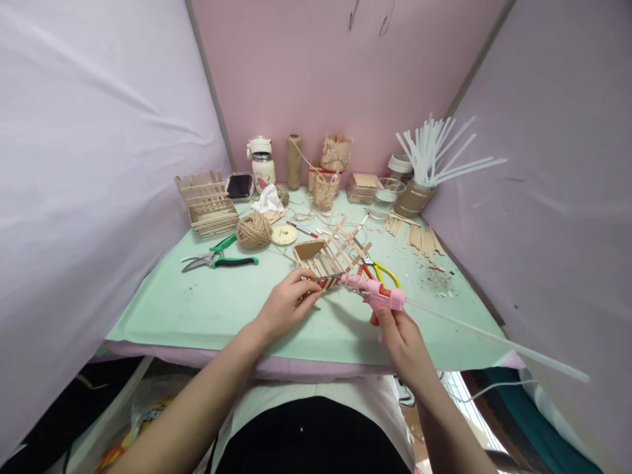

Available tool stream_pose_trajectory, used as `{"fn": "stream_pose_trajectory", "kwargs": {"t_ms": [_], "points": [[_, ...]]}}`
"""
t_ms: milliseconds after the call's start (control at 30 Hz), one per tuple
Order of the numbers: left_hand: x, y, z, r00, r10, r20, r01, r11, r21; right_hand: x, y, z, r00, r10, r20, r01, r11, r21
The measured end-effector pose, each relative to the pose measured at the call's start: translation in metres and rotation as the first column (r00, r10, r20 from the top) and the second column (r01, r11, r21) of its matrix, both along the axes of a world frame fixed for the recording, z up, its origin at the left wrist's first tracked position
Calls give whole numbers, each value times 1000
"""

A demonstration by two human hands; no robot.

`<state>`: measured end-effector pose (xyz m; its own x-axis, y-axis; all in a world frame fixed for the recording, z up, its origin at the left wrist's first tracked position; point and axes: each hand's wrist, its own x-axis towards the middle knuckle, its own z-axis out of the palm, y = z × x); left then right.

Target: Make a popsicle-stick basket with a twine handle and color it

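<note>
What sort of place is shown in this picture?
Probably a small craft workspace: the right hand holds a pink glue gun, with a ball of twine and loose wooden sticks on the table.

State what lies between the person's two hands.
In the head view, the front of the pink glue gun and the near edge of the wooden stick model lie between the left hand and the right hand.

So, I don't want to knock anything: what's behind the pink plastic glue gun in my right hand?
Beyond the glue gun, yellow and red tool handles show against the pale-green tabletop; whatever the gun's body covers is hidden.
</note>
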<state>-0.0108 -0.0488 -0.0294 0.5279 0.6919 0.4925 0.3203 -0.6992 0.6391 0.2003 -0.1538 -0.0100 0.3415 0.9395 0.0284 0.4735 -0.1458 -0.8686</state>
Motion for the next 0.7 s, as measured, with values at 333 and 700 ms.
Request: {"fn": "stream_pose_trajectory", "kwargs": {"t_ms": [333, 700], "points": [[-2, -1, 3, 1000, 5, 8, -4, 1000, -24, 17, -6, -4, 921, -32, -387, 100, 983, 156], [9, 8, 78, 988, 127, -93, -146, 959, -244, 125, -9, -38, 618, -322, 717, 291, 941, 172]]}}
